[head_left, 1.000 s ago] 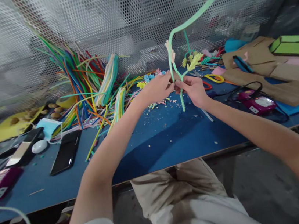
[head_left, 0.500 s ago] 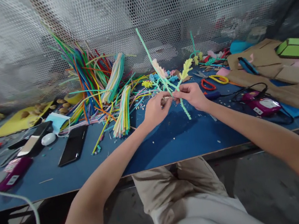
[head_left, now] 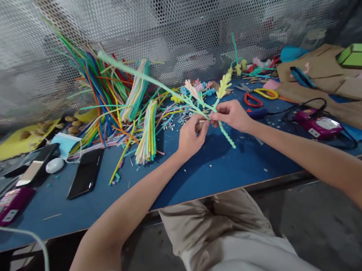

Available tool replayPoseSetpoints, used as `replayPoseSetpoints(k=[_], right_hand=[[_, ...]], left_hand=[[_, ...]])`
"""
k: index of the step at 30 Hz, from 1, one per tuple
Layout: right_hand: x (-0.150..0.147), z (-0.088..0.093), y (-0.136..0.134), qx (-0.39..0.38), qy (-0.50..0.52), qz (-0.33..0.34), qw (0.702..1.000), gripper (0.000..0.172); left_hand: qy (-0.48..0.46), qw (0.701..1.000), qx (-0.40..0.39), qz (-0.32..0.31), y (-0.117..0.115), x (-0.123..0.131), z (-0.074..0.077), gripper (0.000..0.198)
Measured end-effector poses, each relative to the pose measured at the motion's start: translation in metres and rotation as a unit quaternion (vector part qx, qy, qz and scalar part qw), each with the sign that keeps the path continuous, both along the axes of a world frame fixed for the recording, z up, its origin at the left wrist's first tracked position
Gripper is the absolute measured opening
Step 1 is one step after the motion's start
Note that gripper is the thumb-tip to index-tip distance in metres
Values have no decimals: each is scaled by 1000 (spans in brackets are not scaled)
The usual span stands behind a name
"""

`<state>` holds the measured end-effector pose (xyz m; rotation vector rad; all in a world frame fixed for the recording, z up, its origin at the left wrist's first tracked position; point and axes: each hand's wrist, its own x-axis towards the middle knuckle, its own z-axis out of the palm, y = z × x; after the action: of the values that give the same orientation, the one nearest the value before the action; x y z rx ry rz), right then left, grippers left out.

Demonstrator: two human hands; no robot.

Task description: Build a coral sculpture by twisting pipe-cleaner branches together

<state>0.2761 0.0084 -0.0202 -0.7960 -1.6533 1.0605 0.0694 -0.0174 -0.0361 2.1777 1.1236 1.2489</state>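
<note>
From my remote seat: twisted green stem (head_left: 227,137) held in front of the person, over the blue table (head_left: 207,181), right hand (head_left: 234,117) with thumb and finger pinched on it at the fork, its tail slanting down and rightward below them. Key relation, as I judge it, is the long pale-green strand (head_left: 156,81): its axis runs from the fork up and leftward, away from the right hand, with its base at the left hand (head_left: 190,135), the nearer one, whose thumb and fingertips look closed on it, though I can't make out the exact contact. Yellow sprig (head_left: 224,86) stands just above the right fingers; pale pink sprig (head_left: 191,88) rises above the left.
</note>
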Motion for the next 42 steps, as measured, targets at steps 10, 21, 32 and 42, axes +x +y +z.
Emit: replayPoseSetpoints(k=[10,21,32,42], right_hand=[[-2,0,0,25,-34,-50,998,35],[-1,-1,0,70,-71,-68,993,41],[-1,-2,0,52,-84,-61,993,39],[-2,-1,-1,37,-87,-50,994,38]], left_hand=[[-43,998,-52,-1,3,0,-2,20],[-63,994,-77,-37,6,-2,-5,29],[-186,962,-161,-118,18,-2,-13,41],[-254,933,-218,-132,17,-2,-12,40]])
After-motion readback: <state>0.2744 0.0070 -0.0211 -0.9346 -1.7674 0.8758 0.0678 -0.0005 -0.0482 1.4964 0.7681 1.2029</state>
